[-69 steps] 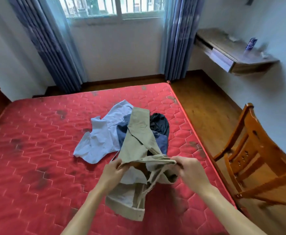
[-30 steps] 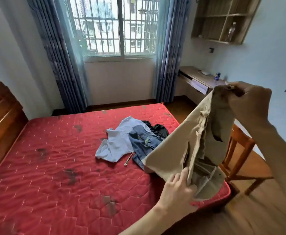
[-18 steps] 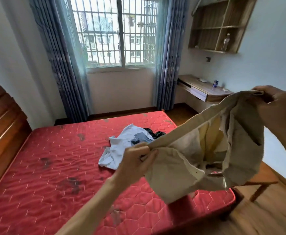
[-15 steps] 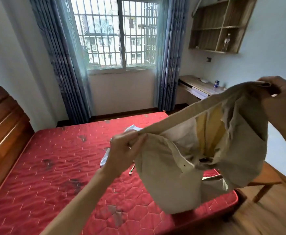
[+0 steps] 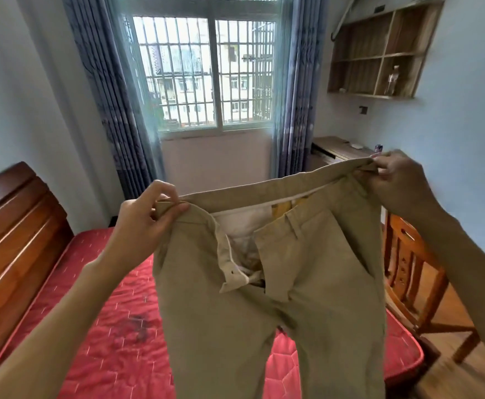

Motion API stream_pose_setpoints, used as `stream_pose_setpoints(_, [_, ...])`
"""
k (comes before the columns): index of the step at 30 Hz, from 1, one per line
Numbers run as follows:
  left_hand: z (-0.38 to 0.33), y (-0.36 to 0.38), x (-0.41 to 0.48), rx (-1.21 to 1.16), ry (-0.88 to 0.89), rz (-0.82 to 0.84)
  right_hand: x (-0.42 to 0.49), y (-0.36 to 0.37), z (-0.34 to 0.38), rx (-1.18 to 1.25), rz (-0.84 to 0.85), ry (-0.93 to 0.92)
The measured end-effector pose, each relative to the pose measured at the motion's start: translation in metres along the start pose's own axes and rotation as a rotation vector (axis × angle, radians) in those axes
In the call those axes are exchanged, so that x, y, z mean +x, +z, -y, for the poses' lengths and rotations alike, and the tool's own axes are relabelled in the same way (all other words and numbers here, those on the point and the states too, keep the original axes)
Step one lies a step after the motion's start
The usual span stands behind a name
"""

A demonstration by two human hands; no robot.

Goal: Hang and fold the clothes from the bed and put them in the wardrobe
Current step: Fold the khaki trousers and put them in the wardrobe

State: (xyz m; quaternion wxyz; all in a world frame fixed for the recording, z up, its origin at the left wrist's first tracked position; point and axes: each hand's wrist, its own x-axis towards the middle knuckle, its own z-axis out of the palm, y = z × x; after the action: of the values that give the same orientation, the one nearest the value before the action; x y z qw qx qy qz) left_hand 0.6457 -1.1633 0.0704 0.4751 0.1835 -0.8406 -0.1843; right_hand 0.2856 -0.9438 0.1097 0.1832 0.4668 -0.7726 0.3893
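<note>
A pair of khaki trousers hangs spread out in front of me, held up by the waistband with the fly open and the legs dropping below the frame. My left hand pinches the left end of the waistband. My right hand pinches the right end, a little higher. Behind the trousers lies the bed with its red quilted mattress. The trousers hide the other clothes on the bed.
A dark wooden headboard runs along the left. A wooden chair stands at the bed's right edge. Beyond are a barred window with blue curtains, a wall desk and a wooden wall shelf.
The trousers were lifted off the bed and turned. Both hands have shifted to the waistband ends and stretched it wide, so the bunched fabric now hangs flat and upright.
</note>
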Motion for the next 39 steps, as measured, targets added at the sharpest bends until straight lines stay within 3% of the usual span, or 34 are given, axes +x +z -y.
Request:
stream_pose_setpoints(3, [0.008, -0.003, 0.001, 0.046, -0.024, 0.073, 0.0, 0.025, 0.005, 0.026, 0.073, 0.023])
stream_pose_setpoints(8, [0.013, -0.006, 0.004, 0.178, 0.0, 0.186, 0.007, 0.045, 0.036, 0.13, 0.037, 0.04])
stream_pose_setpoints(12, [0.007, -0.016, 0.006, 0.188, -0.09, 0.305, 0.01, 0.052, 0.058, 0.187, -0.006, -0.218])
stream_pose_setpoints(15, [0.003, -0.023, 0.012, 0.28, -0.044, 0.352, 0.011, 0.055, 0.068, 0.21, 0.048, -0.499])
stream_pose_setpoints(17, [0.001, -0.03, 0.016, 0.382, -0.005, 0.37, 0.015, 0.057, 0.073, 0.211, 0.111, -0.541])
stream_pose_setpoints(22, [0.008, -0.041, 0.018, 0.602, 0.026, 0.306, 0.029, 0.06, 0.08, 0.181, 0.145, -0.476])
stream_pose_setpoints(28, [0.014, -0.029, 0.019, 0.65, -0.018, 0.139, 0.035, 0.105, 0.072, -0.005, 0.513, -0.514])
stream_pose_setpoints(31, [0.027, -0.035, 0.026, 0.728, -0.098, 0.066, 0.046, 0.13, 0.053, -0.103, 0.619, -0.561])
stream_pose_setpoints(36, [0.064, -0.07, 0.071, 0.795, -0.133, 0.02, 0.096, 0.135, 0.051, 0.26, 0.313, -0.473])
stream_pose_setpoints(39, [0.08, -0.07, 0.112, 0.861, -0.127, 0.032, 0.145, 0.163, 0.068, 0.32, 0.32, -0.386])
